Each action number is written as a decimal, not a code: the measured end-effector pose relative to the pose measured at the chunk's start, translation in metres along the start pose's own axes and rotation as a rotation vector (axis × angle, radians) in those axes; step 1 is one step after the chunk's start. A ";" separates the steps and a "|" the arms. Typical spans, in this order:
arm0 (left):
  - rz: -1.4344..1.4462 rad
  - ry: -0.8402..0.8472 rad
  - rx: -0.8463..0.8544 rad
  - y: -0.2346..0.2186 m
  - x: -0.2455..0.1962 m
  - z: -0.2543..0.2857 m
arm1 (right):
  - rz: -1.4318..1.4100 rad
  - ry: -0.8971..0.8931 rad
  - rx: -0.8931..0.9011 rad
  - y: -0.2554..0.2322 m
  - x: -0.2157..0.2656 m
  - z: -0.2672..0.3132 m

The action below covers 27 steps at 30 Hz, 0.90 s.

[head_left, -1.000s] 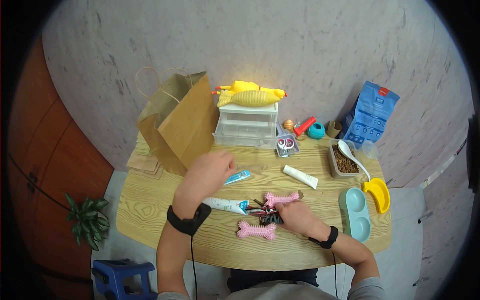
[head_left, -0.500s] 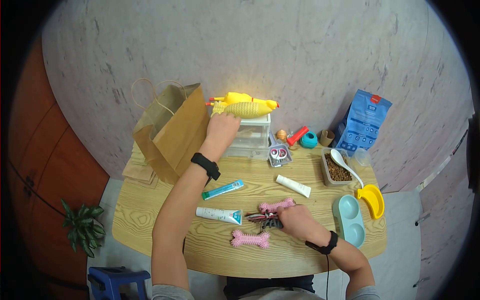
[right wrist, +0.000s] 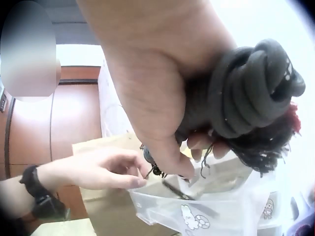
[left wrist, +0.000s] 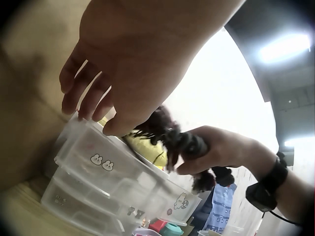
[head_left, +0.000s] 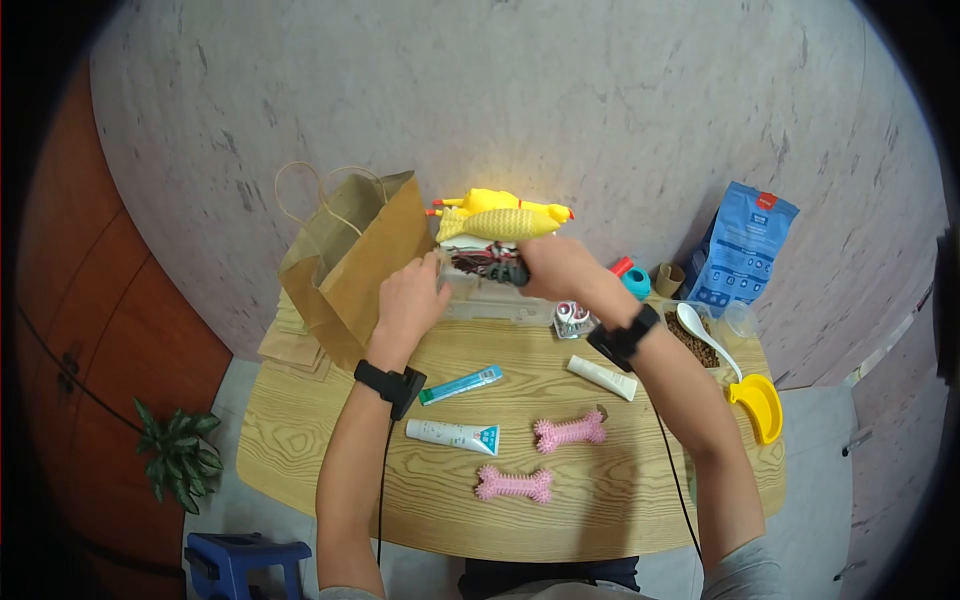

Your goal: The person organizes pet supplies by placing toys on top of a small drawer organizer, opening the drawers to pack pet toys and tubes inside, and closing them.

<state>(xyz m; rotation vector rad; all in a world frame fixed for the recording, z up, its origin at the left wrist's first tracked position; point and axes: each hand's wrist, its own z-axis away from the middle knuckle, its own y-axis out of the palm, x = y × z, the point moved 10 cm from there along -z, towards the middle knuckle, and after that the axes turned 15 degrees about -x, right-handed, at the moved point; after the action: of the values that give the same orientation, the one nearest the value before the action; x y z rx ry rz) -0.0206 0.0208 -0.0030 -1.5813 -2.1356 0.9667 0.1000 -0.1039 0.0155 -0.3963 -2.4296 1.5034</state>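
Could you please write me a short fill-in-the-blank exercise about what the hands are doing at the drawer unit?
1. The right hand grips a dark knotted ____ toy.
2. The left hand touches the clear plastic ____ unit.
3. A yellow rubber ____ lies on top of that unit.
4. Two pink ____-shaped chew toys lie on the wooden table.

Missing words: rope; drawer; chicken; bone

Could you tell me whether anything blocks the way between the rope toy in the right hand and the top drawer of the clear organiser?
Nothing visible does. The right hand holds the rope toy just over the top drawer, which the left hand touches at its corner. The yellow chicken lies behind.
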 end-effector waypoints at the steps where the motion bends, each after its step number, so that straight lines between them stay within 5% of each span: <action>1: 0.001 -0.046 0.046 0.002 0.004 0.001 | -0.001 0.000 -0.003 0.009 0.000 -0.010; 3: -0.004 -0.094 0.088 0.002 0.010 0.004 | -0.023 -0.001 0.131 0.038 0.001 -0.022; 9: 0.034 -0.109 0.112 0.000 0.011 0.009 | -0.279 -0.037 0.142 0.077 0.013 -0.034; 15: 0.081 -0.133 0.095 -0.008 0.015 0.017 | -0.425 -0.036 0.035 0.039 0.007 -0.021; 21: 0.202 -0.223 0.267 0.004 0.021 0.029 | -0.134 0.169 0.129 0.005 -0.029 0.029; 25: 0.255 -0.247 0.183 0.017 0.031 0.028 | -0.007 0.074 0.176 0.025 -0.036 0.061; 27: 0.261 -0.249 0.154 0.024 0.031 0.026 | -0.052 0.165 -0.089 0.015 -0.048 0.062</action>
<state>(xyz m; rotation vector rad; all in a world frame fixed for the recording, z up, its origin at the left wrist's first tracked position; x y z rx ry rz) -0.0298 0.0448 -0.0420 -1.7701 -1.9789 1.4435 0.1243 -0.1660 -0.0282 -0.4528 -2.3635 1.2915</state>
